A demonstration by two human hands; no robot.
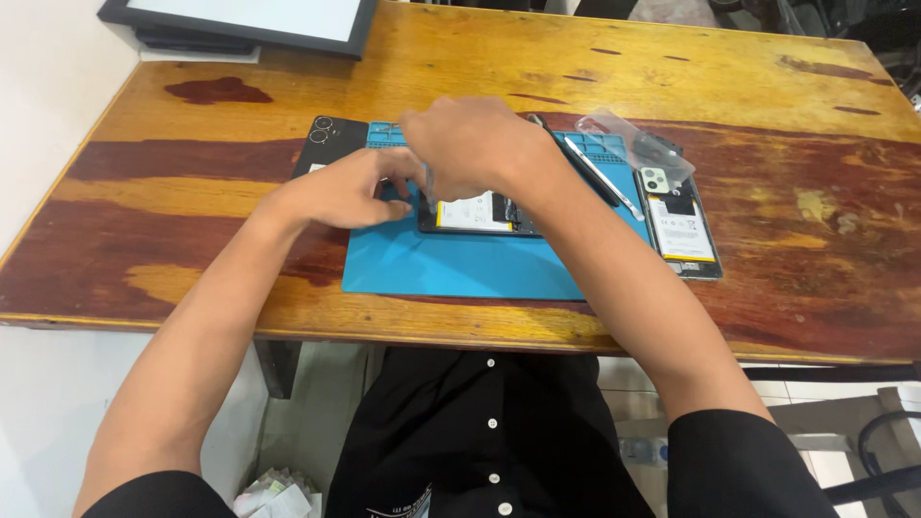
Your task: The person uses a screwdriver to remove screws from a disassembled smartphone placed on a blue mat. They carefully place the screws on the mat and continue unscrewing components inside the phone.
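Right hand [475, 144] motion-blurred, hides top of opened phone [480, 213]; its grip unclear. Framed board [245, 21] cut by top edge.

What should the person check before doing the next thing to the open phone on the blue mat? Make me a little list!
1. Open phone lies flat on the blue mat: ok.
2. Left hand steadies the phone's left end: ok, its fingers rest there.
3. Right hand has a firm grip on a thin tool above the phone: cannot tell, the tool is blurred and mostly hidden.
4. Second open phone sits clear of the hands, at the mat's right edge: ok.
5. Metal tweezers lie within reach on the mat: ok.
6. Black back cover rests safely on the wooden table: ok.
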